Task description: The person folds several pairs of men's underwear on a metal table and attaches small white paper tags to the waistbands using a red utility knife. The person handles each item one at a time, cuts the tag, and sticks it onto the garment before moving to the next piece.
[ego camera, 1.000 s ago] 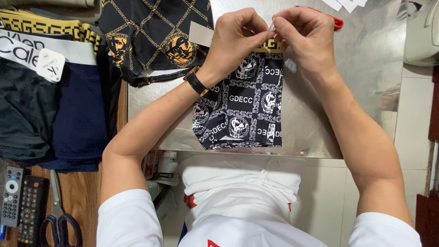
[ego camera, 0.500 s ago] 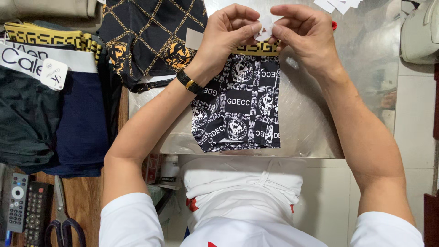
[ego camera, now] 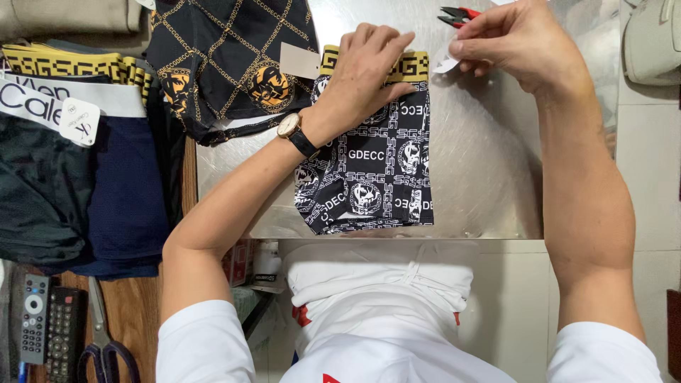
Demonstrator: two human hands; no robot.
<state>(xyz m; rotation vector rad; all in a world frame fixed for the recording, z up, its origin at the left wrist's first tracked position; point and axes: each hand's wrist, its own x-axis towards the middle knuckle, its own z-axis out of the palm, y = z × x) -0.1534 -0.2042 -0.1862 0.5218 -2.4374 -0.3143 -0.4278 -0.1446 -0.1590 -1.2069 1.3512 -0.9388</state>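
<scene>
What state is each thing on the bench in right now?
Left hand: flat, pressing the waistband.
Right hand: lifted, pinching a small white tag.
Black patterned shorts: laid flat on the metal sheet.
Red-handled cutters: lying untouched, jaws unclear.
Scissors: lying closed.
Dark garment with card tag: spread, unheld.
</scene>
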